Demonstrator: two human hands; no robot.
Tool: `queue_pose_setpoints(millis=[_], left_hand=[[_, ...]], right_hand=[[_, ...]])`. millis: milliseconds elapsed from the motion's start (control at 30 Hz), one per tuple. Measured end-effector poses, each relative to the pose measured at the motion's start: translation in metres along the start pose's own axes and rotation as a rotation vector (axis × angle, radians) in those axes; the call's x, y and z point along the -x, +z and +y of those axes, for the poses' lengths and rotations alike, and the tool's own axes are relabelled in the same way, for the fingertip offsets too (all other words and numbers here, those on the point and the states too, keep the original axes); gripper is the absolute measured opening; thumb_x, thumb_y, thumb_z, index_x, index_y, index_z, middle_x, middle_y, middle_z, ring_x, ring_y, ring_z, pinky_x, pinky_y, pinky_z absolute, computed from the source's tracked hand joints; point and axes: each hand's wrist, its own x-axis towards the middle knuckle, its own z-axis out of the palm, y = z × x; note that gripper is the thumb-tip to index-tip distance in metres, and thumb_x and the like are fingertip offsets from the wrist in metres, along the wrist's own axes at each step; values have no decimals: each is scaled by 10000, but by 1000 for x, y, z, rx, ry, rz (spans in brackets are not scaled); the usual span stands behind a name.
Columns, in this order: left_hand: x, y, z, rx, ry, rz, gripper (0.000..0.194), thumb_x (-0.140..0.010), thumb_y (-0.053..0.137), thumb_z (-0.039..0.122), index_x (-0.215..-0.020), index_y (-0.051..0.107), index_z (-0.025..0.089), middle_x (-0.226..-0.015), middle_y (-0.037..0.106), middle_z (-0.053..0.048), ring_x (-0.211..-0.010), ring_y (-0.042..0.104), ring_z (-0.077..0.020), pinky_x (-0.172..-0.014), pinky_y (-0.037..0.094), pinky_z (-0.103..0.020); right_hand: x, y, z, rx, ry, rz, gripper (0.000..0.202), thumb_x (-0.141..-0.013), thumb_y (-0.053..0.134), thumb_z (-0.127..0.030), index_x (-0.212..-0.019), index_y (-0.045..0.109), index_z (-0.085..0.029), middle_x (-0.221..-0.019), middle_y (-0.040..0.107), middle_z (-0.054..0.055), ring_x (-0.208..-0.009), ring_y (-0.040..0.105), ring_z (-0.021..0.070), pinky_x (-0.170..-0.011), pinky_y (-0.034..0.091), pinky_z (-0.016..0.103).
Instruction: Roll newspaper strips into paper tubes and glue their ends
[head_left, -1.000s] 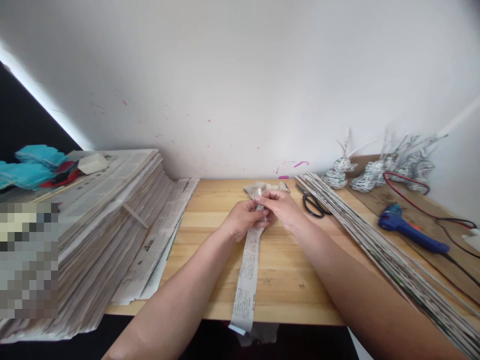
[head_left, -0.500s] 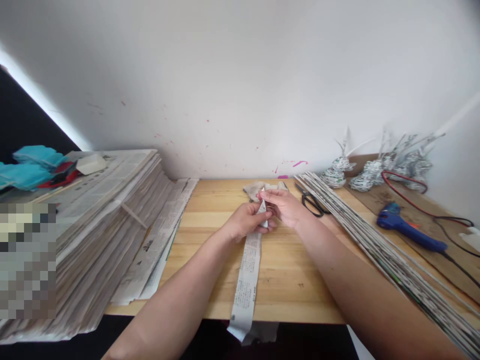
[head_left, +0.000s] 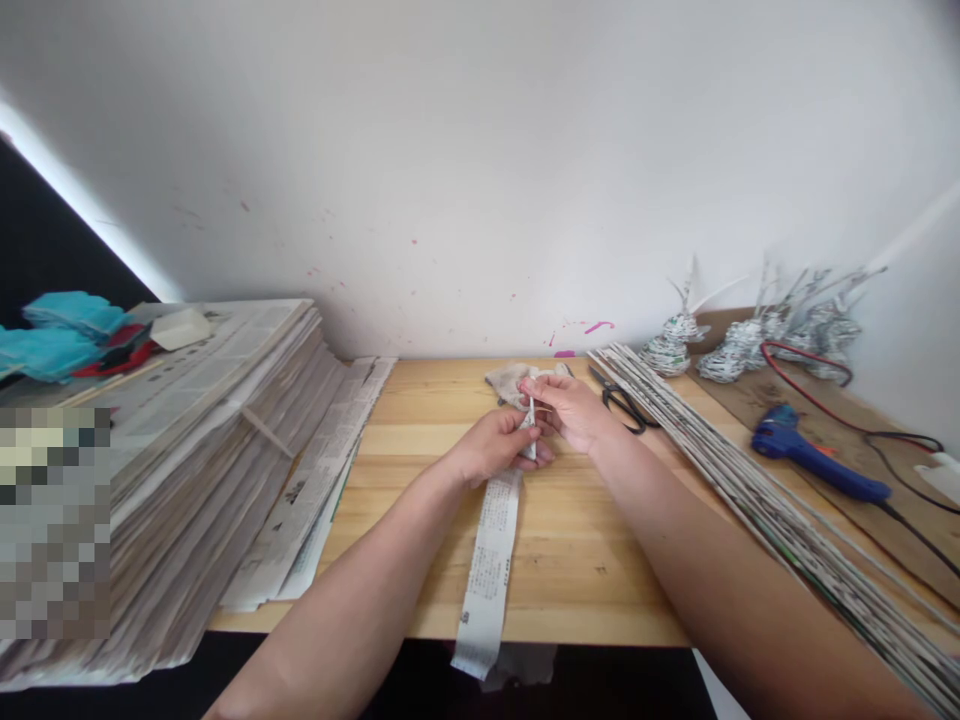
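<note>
A long printed newspaper strip (head_left: 490, 570) runs from my hands toward me, its lower end hanging past the table's front edge. My left hand (head_left: 496, 445) is closed on the strip, thumb pressed on the folded part. Just above it, my right hand (head_left: 564, 405) pinches the narrow, pointed upper end between thumb and fingers. Between the two hands the paper stands as a thin folded sliver. Behind them lies a crumpled beige cloth (head_left: 506, 380). Black-handled scissors (head_left: 628, 410) rest right of my right hand.
A tall newspaper stack (head_left: 247, 440) fills the left side. A bundle of thin rolled paper sticks (head_left: 735, 480) crosses the right. Beyond it are a blue glue gun (head_left: 817, 460) with its cord, cardboard (head_left: 900, 530), and several woven paper figures (head_left: 667, 345) by the wall.
The folded paper between my hands has turned from a wider triangle to a narrow sliver. The strip's hanging end has shifted slightly left. Both hands stay in nearly the same place.
</note>
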Motion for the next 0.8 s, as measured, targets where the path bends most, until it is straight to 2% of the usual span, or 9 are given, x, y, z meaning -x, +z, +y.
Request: queue_pose_setpoints(millis=[67,167,233,400,467,533,633,800], left_hand=[[0,0,1,-3,1,-10,379,-780,687,420,-997,657,110,-789,708,-96,-725,661,-145,-672,520,-252],[1,-1,2,11,1,-18,405,-769,695,438,-1002,654,109,-786,707,-97,-723,662,-149,-674,520,-258],[1,-1,3,10,6,-15,412,-760,702,444,-994,654,108,-784,705,-98,-721,660,-151,-678,519,-264],[0,0,2,-25,4,0,355,-765,702,409,-952,651,112,-788,700,-93,-730,658,-149,-689,514,-263],[0,0,2,-28,-3,-3,336,-772,692,405,-932,645,113,-785,700,-94,-727,658,-150,-685,516,-265],[0,0,1,-26,-3,-10,331,-780,681,407,-922,639,110,-790,701,-97,-725,658,-150,-682,519,-268],[0,-1,1,-29,5,-13,319,-796,662,395,-928,636,107,-798,698,-100,-730,655,-145,-688,520,-264],[0,0,0,-55,17,-2,238,-807,642,337,-894,619,117,-811,689,-93,-752,651,-146,-719,522,-278]], right_hand=[[0,-1,0,-13,4,3,367,-581,850,-440,-676,611,-178,-611,600,-8,-443,460,83,-375,287,219],[0,-4,-1,9,11,-88,398,-614,816,-504,-792,677,-176,-659,619,10,-500,505,100,-407,337,224],[0,-4,-1,28,7,-117,405,-598,829,-492,-801,691,-170,-673,623,15,-515,514,104,-418,346,227],[-2,-3,0,-4,-19,46,374,-535,881,-402,-632,601,-173,-613,591,-12,-515,505,95,-436,359,221],[-1,-4,-1,-2,-16,46,374,-572,852,-456,-669,627,-174,-625,599,-7,-543,523,105,-455,381,224],[0,-5,-2,15,3,-18,388,-609,817,-504,-743,675,-169,-669,626,12,-587,551,119,-478,405,230],[1,-5,-3,40,14,-65,398,-570,845,-474,-772,698,-164,-689,641,21,-582,553,122,-473,393,235],[1,1,-2,75,-63,88,380,-510,879,-419,-614,615,-167,-606,594,-11,-510,486,90,-454,337,230]])
